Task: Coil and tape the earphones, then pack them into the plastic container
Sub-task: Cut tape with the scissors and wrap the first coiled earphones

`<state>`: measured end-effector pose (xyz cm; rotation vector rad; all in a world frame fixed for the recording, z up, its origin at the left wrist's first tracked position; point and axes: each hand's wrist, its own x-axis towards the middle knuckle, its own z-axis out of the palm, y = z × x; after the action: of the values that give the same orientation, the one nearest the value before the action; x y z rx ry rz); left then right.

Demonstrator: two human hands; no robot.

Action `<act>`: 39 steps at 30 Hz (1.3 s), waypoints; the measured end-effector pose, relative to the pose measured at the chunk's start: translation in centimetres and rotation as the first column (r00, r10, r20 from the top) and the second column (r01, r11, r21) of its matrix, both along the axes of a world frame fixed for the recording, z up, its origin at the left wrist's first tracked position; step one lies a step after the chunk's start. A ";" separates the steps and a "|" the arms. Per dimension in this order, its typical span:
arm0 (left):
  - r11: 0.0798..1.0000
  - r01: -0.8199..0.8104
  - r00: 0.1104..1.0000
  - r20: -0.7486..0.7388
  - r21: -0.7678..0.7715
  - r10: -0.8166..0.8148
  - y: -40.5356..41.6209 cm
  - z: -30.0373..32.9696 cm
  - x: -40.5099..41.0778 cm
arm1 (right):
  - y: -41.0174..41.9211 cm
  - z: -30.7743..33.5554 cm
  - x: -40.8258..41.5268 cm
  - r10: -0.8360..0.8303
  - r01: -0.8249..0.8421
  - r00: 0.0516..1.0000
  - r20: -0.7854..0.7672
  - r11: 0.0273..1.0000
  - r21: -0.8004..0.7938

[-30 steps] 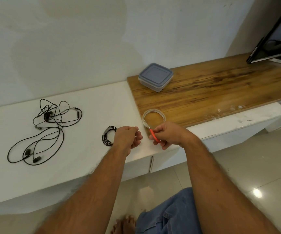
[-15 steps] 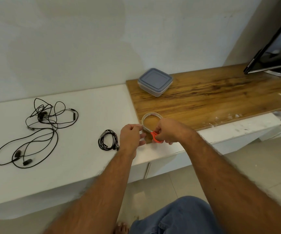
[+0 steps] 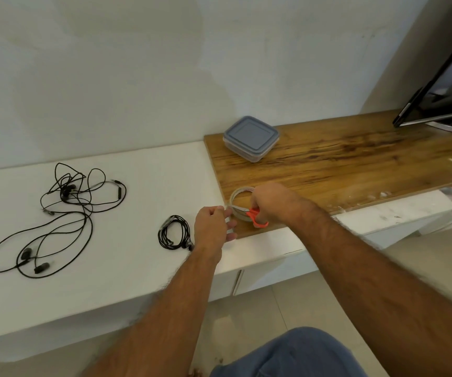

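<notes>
**At the counter's front edge: a tape cut with room for error**

Nearest the person, at the seam where the white counter [image 3: 127,268] meets the wooden board [image 3: 355,164], both hands work the tape roll [image 3: 239,195]. The left hand [image 3: 214,227] pinches what appears to be the free end of the tape between thumb and fingertips, drawn just off the roll; the strip itself is too thin to make out clearly. The right hand [image 3: 271,201] is closed round the orange-handled scissors [image 3: 256,217], whose blades point toward the left hand's fingers.

The likely trouble is here. The blades sit very close to the left fingertips, so a hasty snip could nick them. If the strip goes slack, it may fold onto itself or spring back onto the roll, and a short piece might not hold the coil shut.

Just left of the left hand's wrist, touching or nearly so, the coiled earphones [image 3: 176,232] lie untaped on the counter; a careless swing of the forearm could loosen them. Farther left, well apart, tangled earphones [image 3: 56,213] sprawl uncoiled. Beyond the hands, at the board's back corner, the plastic container [image 3: 250,138] stands with its lid on, so it will need opening.
</notes>
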<state>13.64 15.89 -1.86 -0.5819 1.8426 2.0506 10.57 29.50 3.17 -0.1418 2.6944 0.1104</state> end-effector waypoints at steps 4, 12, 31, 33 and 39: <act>1.000 0.002 1.000 0.003 0.018 -0.002 -0.1 0.0 0.0 | 0.4 -0.2 -0.5 0.006 -0.007 1.000 0.023 0.999 0.049; 0.992 -0.038 0.998 0.052 0.119 0.032 0.0 -0.1 -0.1 | 0.3 -1.3 -0.8 0.033 -0.030 0.999 -0.030 0.997 0.076; 0.988 -0.123 0.984 -0.144 -0.098 0.108 -0.7 -2.8 -0.2 | 0.5 -1.5 0.4 0.016 -0.014 0.998 -0.069 1.000 0.026; 0.974 -0.145 0.978 -0.177 -0.174 0.114 -0.6 -2.9 -0.2 | 0.5 -1.5 0.4 0.016 -0.014 0.997 -0.070 1.000 0.025; 0.927 -0.208 0.962 -0.239 -0.311 0.136 -1.3 -3.0 -0.3 | 0.7 -1.6 0.9 0.015 -0.013 0.995 -0.101 1.000 0.022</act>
<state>13.37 14.59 -4.89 -0.6515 2.3720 1.9842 11.44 30.15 1.57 -0.1521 2.7930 0.1547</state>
